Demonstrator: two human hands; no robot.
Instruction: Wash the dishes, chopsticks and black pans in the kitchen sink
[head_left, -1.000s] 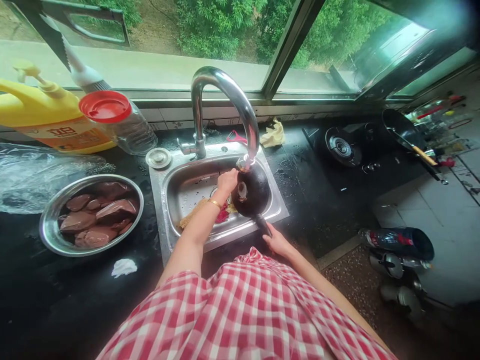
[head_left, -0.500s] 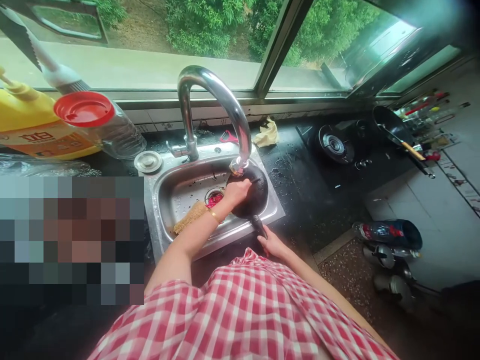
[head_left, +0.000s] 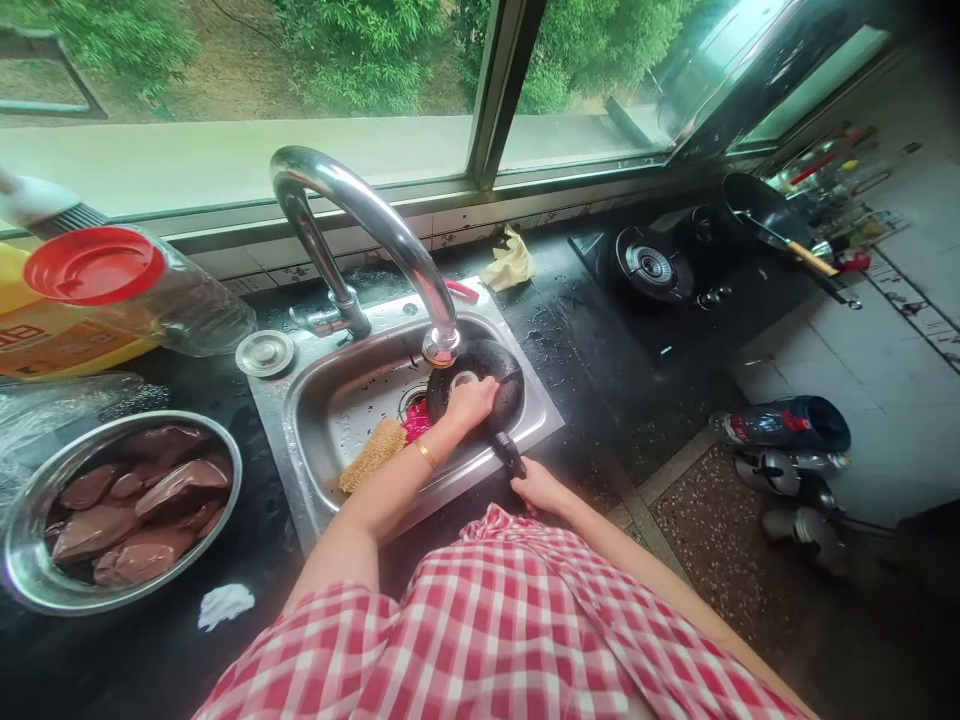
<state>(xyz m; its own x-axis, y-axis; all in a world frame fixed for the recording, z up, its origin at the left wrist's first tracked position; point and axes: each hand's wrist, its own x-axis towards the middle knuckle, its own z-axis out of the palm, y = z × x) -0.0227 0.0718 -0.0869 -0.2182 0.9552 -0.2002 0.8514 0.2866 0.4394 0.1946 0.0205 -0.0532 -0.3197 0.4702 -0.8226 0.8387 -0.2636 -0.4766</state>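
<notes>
A small black frying pan [head_left: 504,402] is tilted in the right end of the steel sink [head_left: 311,400], under the spout of the chrome faucet [head_left: 375,215]. Its black handle [head_left: 507,452] points towards me, and my right hand [head_left: 538,486] is wrapped around it. My left hand [head_left: 474,402], with a gold bangle at the wrist, is closed against the inside of the pan; whatever its fingers hold is hidden. A tan scrubbing sponge [head_left: 373,455] lies in the sink, beside a red-pink thing [head_left: 417,420] at the drain.
To the left stand a metal bowl of dark reddish meat-like pieces [head_left: 142,510], a red-lidded jar [head_left: 94,265] and a yellow jug [head_left: 67,340]. A cloth [head_left: 510,258] lies behind the sink. Rightward are a gas burner [head_left: 649,263] and a wok [head_left: 761,215].
My view has shifted, so the faucet and sink appear further left. The pan has tipped, showing more of its inside, with my left hand still against it. My right hand keeps the handle.
</notes>
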